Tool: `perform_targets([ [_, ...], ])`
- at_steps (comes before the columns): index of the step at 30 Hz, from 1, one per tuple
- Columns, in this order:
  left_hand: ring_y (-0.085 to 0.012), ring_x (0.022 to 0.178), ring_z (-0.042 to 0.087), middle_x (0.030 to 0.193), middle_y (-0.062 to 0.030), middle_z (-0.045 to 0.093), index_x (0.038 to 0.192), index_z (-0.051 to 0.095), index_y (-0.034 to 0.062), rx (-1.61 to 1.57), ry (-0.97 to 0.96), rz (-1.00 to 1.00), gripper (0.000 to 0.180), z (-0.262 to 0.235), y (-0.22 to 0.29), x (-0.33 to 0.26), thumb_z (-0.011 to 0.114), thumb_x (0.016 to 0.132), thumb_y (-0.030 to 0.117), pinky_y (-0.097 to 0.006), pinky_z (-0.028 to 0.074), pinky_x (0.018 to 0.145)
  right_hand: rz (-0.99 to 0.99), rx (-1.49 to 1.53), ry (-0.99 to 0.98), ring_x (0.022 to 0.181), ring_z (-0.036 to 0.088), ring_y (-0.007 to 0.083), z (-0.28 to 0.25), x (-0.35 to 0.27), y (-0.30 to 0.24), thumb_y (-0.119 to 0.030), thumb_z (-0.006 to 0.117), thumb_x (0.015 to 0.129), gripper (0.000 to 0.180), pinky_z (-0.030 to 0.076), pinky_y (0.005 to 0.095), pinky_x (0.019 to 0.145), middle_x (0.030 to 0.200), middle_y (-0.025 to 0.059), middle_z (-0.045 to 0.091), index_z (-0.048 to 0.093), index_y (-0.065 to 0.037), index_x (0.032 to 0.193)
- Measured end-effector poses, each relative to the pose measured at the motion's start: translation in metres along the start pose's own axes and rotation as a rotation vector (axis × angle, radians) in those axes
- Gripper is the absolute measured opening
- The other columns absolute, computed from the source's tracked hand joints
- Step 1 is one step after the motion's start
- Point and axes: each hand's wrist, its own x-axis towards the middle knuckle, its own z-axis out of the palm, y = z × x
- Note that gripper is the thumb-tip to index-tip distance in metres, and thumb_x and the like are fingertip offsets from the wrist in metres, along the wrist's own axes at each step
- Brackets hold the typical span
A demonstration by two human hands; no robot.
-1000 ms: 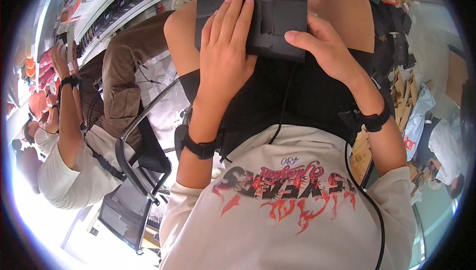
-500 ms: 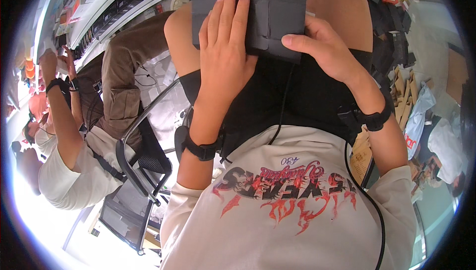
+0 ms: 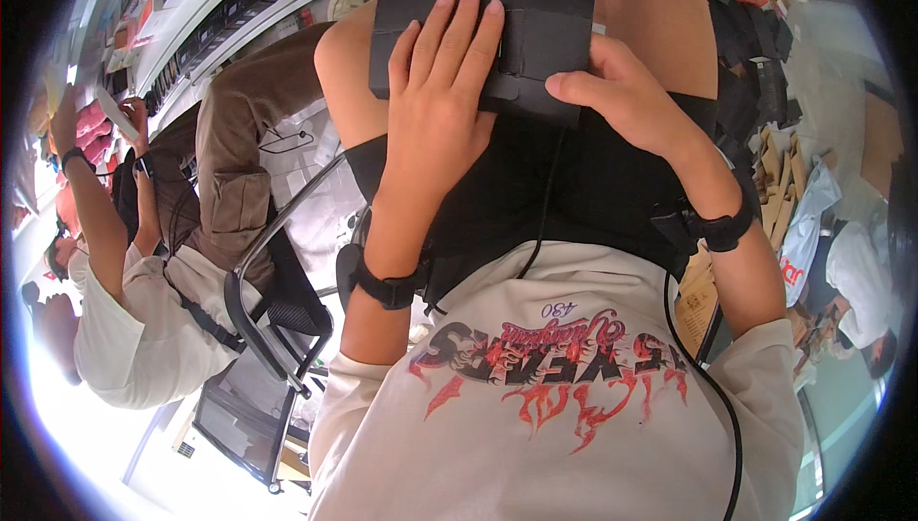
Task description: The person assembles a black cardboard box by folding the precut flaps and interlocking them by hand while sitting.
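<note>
A flat black cardboard piece (image 3: 497, 24) sits at the top centre of the frame, resting against the person's lap. The left hand (image 3: 445, 110) lies flat on its left half, palm down, with the fingers (image 3: 466, 38) stretched out straight and lying close side by side, pressing on the board rather than gripping it. The right hand (image 3: 622, 100) is at the board's lower right edge; its thumb (image 3: 574, 86) points left along that edge and touches it, while the other fingers curl out of sight behind the board, so the hand seems to pinch the edge, though the hidden side cannot be seen. Each wrist wears a black band: one on the left wrist (image 3: 387, 287) in the middle of the frame, one on the right wrist (image 3: 722, 229) further right. A thin black cable (image 3: 547, 196) runs down from under the board across a black apron or bag and onto the white printed shirt (image 3: 555, 425) filling the lower centre.

At the left of the frame another person in a white shirt (image 3: 124, 330) sits beside a black mesh chair (image 3: 258, 330), one arm raised. Pieces of brown cardboard (image 3: 779, 186) lie at the right edge.
</note>
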Motion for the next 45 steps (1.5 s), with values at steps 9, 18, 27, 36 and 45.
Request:
perform_targets([
  [9, -0.0312, 0.139, 0.046, 0.151, -0.012, 0.048, 0.147, 0.047, 0.0067, -0.078, -0.02, 0.047, 0.093, 0.001, 0.0, 0.001, 0.075, 0.059, -0.005, -0.045, 0.036, 0.114, 0.041, 0.009, -0.001, 0.093, 0.065, 0.0117, 0.001, 0.002, -0.003, -0.03, 0.068, 0.096, 0.037, 0.051, 0.0273, 0.084, 0.104, 0.0057, 0.069, 0.064, 0.0, 0.118],
  [18, -0.0314, 0.139, 0.044, 0.151, -0.0114, 0.046, 0.15, 0.045, 0.0135, -0.073, -0.029, 0.012, 0.101, -0.002, 0.003, 0.001, 0.075, 0.055, -0.006, -0.044, 0.036, 0.113, 0.009, 0.013, -0.053, 0.094, 0.063, 0.011, 0.002, -0.001, 0.0, -0.027, 0.064, 0.099, 0.035, 0.051, 0.028, 0.084, 0.106, 0.0051, 0.068, 0.061, -0.001, 0.122],
  [27, -0.0313, 0.139, 0.044, 0.15, -0.0112, 0.046, 0.149, 0.044, 0.0128, -0.098, -0.026, 0.006, 0.102, -0.001, 0.001, 0.001, 0.077, 0.055, -0.005, -0.045, 0.035, 0.114, 0.017, 0.028, -0.042, 0.095, 0.062, 0.0109, 0.004, 0.0, 0.001, -0.027, 0.063, 0.099, 0.035, 0.051, 0.0277, 0.084, 0.107, 0.005, 0.067, 0.06, -0.001, 0.124],
  [36, -0.0314, 0.141, 0.041, 0.152, -0.011, 0.045, 0.147, 0.044, 0.0107, -0.078, -0.045, 0.001, 0.097, -0.003, 0.004, 0.001, 0.077, 0.056, -0.005, -0.045, 0.034, 0.115, -0.005, 0.028, -0.031, 0.095, 0.061, 0.0103, 0.006, -0.001, 0.002, -0.026, 0.063, 0.099, 0.035, 0.05, 0.0268, 0.082, 0.107, 0.0043, 0.066, 0.059, -0.001, 0.123],
  [45, -0.0312, 0.141, 0.042, 0.151, -0.0113, 0.045, 0.146, 0.047, 0.0107, -0.099, -0.02, 0.009, 0.096, -0.003, 0.003, 0.001, 0.074, 0.055, -0.006, -0.045, 0.034, 0.115, -0.02, -0.021, -0.029, 0.095, 0.061, 0.0102, 0.005, -0.003, 0.001, -0.026, 0.062, 0.1, 0.035, 0.05, 0.0275, 0.083, 0.107, 0.0036, 0.065, 0.058, -0.001, 0.125],
])
